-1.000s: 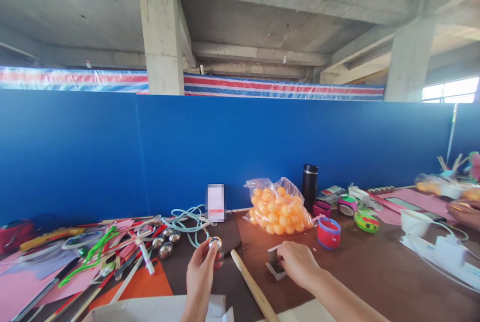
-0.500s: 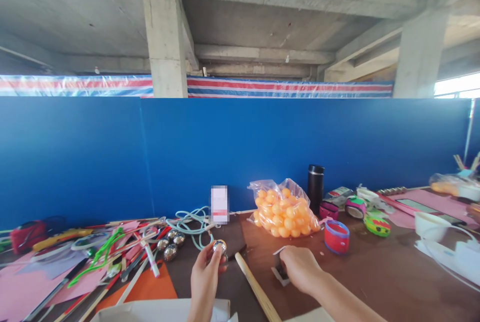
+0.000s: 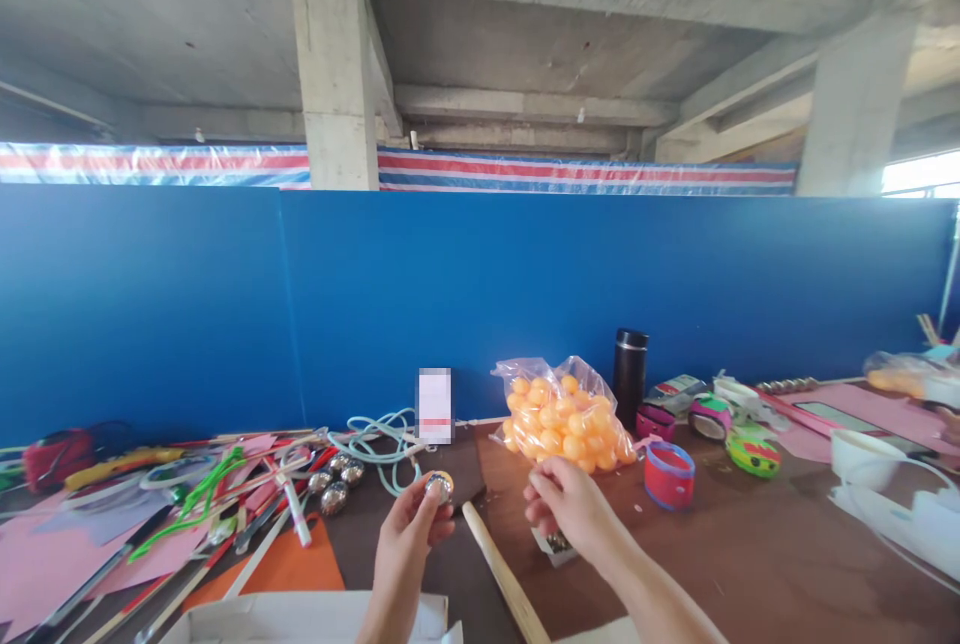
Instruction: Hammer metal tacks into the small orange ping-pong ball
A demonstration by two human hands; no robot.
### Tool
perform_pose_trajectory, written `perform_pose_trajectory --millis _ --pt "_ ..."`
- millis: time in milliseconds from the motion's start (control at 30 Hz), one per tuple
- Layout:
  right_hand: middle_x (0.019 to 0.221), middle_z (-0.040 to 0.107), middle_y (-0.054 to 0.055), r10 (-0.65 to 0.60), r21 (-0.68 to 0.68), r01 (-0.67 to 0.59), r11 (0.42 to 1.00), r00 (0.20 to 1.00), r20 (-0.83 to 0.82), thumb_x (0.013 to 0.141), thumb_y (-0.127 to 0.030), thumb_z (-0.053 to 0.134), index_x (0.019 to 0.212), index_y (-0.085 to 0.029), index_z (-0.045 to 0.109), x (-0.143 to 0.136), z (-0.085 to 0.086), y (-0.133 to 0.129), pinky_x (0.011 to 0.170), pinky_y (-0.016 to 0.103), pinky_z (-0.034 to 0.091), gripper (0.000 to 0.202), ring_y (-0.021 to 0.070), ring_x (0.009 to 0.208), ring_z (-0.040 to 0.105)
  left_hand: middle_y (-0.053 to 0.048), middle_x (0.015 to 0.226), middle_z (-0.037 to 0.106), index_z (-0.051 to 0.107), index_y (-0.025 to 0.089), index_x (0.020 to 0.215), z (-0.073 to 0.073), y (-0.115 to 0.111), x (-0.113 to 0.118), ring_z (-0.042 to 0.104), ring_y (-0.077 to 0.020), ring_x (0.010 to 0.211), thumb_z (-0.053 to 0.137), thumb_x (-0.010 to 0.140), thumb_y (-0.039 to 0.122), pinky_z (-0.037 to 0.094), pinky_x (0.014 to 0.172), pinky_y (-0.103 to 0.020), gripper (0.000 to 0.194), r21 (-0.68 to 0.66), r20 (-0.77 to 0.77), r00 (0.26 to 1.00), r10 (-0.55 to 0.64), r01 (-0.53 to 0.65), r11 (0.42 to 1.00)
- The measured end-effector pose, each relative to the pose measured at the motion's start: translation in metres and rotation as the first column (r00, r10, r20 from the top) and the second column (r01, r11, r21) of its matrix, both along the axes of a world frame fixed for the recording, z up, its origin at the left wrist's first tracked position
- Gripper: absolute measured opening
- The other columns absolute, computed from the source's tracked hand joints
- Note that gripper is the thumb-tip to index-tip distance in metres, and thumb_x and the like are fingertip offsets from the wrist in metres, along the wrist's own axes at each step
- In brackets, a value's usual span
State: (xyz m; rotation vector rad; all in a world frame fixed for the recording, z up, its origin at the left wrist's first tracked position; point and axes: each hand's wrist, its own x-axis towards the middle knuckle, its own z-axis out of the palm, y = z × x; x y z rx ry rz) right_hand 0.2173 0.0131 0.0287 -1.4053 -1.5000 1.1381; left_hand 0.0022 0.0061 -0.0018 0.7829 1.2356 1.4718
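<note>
A shiny metal ball (image 3: 439, 487) is pinched between the thumb and fingers of my left hand (image 3: 409, 534). My right hand (image 3: 566, 504) is closed over the brown table, its fingertips pressed together; whatever they hold is too small to make out. Under it lies a small open box (image 3: 556, 550) with dark, shiny bits inside, partly hidden by the hand. Several more metal balls (image 3: 335, 496) sit left of my left hand. A wooden stick (image 3: 504, 572) lies between my two hands.
A bag of orange balls (image 3: 566, 424), a black bottle (image 3: 630, 374) and a red-blue ring (image 3: 670, 474) stand behind and right. Left are sticks, papers and green pipe cleaners (image 3: 199, 499). A white box (image 3: 315, 619) is at the front edge, a blue partition (image 3: 480, 294) behind.
My right hand has lifted and moved slightly left from the small box, showing more of its contents. My left hand still holds the metal ball. The view has shifted slightly.
</note>
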Motion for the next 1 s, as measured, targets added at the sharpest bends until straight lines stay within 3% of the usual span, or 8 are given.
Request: perform_pose_trajectory --millis 200,367,500,633,833,1000 --pt "0.092 0.058 0.006 0.061 -0.077 -0.105 0.991 0.899 -0.433 0.084 -0.039 0.046 0.087 -0.015 0.046 -0.038 -0.008 -0.008 0.064 0.019 0.049 0.024 0.0078 0.073 0.058 -0.011 0.093 0.064 0.056 0.012 0.106 0.0 -0.005 0.003 0.062 -0.0145 0.069 0.07 0.068 0.028 0.052 0.06 -0.025 0.044 0.021 0.123 0.991 -0.059 0.057 0.998" --pt "0.084 0.058 0.004 -0.007 -0.129 -0.14 0.982 0.651 -0.759 0.075 -0.034 0.064 0.08 -0.012 0.051 -0.042 -0.024 -0.015 0.058 0.016 0.048 0.025 0.0053 0.064 0.053 -0.011 0.088 0.064 0.057 0.011 0.104 0.004 -0.012 0.009 0.061 -0.0137 0.068 0.068 0.07 0.025 0.053 0.062 -0.025 0.038 0.035 0.196 0.977 -0.08 0.074 0.997" --pt "0.07 0.055 -0.001 0.034 -0.102 -0.231 0.968 0.52 -0.853 0.076 -0.028 0.065 0.077 -0.012 0.053 -0.045 -0.02 -0.019 0.053 0.012 0.045 0.02 0.0026 0.056 0.049 -0.012 0.085 0.064 0.057 0.009 0.101 0.009 -0.016 0.016 0.061 -0.0129 0.066 0.066 0.071 0.022 0.053 0.06 -0.023 0.034 0.01 0.245 0.963 -0.11 0.111 0.994" --pt "0.07 0.053 -0.001 0.02 -0.113 -0.307 0.945 0.398 -0.917 0.077 -0.025 0.064 0.076 -0.011 0.055 -0.049 -0.02 -0.022 0.054 0.011 0.044 0.016 0.0014 0.056 0.049 -0.011 0.083 0.064 0.058 0.009 0.101 0.011 -0.02 0.019 0.061 -0.0122 0.064 0.066 0.072 0.021 0.052 0.058 -0.022 0.032 0.011 0.286 0.95 -0.126 0.128 0.992" --pt "0.075 0.057 0.002 -0.045 -0.174 -0.326 0.929 0.369 -0.929 0.075 -0.021 0.066 0.08 -0.01 0.059 -0.049 -0.024 -0.022 0.059 0.013 0.047 0.014 0.0031 0.062 0.053 -0.01 0.086 0.065 0.058 0.01 0.097 0.012 -0.021 0.018 0.062 -0.0125 0.069 0.065 0.073 0.023 0.053 0.063 -0.022 0.028 0.004 0.363 0.919 -0.157 0.167 0.986" --pt "0.071 0.058 0.0 -0.022 -0.122 -0.295 0.948 0.322 -0.947 0.074 -0.016 0.067 0.073 -0.011 0.057 -0.046 -0.015 -0.024 0.058 0.011 0.047 0.011 0.0029 0.061 0.054 -0.01 0.087 0.065 0.059 0.009 0.096 0.013 -0.022 0.019 0.063 -0.0132 0.069 0.064 0.074 0.021 0.053 0.064 -0.022 0.026 -0.045 0.397 0.909 -0.129 0.16 0.986"
